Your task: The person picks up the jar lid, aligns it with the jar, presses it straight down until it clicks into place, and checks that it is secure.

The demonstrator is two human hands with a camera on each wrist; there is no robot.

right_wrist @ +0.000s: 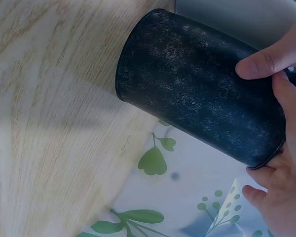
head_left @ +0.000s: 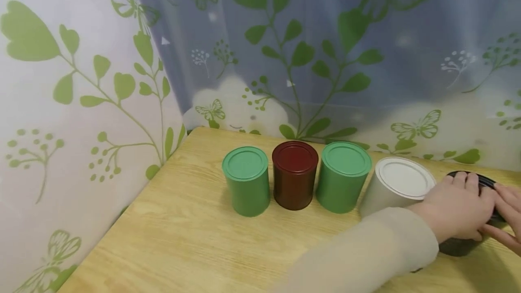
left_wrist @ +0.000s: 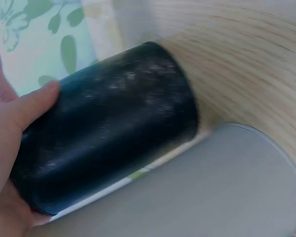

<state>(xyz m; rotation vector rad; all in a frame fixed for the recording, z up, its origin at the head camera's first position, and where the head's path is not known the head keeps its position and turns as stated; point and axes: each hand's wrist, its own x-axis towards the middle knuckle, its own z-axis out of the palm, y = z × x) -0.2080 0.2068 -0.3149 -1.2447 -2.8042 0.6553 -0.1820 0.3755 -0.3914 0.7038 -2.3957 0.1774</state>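
A black can (head_left: 457, 248) with a worn, speckled side stands upright at the right of the table. My left hand (head_left: 460, 207) lies over its top, fingers on the black lid (head_left: 482, 179) and thumb on the can's side. From the right, my right hand (head_left: 506, 209) grips the lid's edge, its thumb close to the left thumb. In the right wrist view, fingers of the right hand (right_wrist: 286, 182) curl round the rim. The left wrist view shows the left hand (left_wrist: 10, 128) with its thumb along the can wall. Much of the lid is hidden.
Just left of the black can stands a white can (head_left: 403, 177). Farther left in a row are a green can (head_left: 343, 180), a dark red can (head_left: 294, 177) and another green can (head_left: 247, 184), all lidded. A leaf-patterned curtain (head_left: 260, 58) hangs behind the wooden table (head_left: 183, 238).
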